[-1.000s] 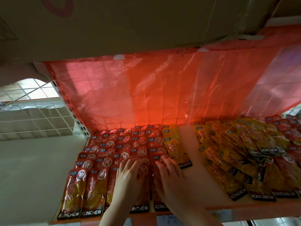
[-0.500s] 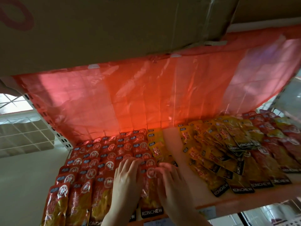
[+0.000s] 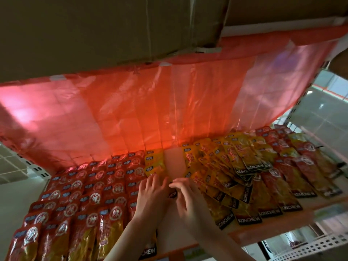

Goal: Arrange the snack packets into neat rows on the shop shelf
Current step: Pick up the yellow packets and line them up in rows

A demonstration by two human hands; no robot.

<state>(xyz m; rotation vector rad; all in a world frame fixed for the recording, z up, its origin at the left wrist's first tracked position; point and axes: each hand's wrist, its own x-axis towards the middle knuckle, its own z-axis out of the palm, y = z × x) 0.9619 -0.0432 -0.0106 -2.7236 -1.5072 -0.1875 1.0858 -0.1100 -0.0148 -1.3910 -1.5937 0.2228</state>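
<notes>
Yellow packets lengthwise front-to-back, both hands flat on them.

Both forearms enter lower centre frame. Left hand flat, fingers spread; right hand beside it, fingers bent.

A shop: a display shelf stocked with many identical branded snack packets in rows.

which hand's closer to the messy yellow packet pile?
Right. The right hand sits at the left edge of the messy yellow packet pile, fingers beside its nearest packets. The left hand lies farther left, next to the red packet rows.
</notes>
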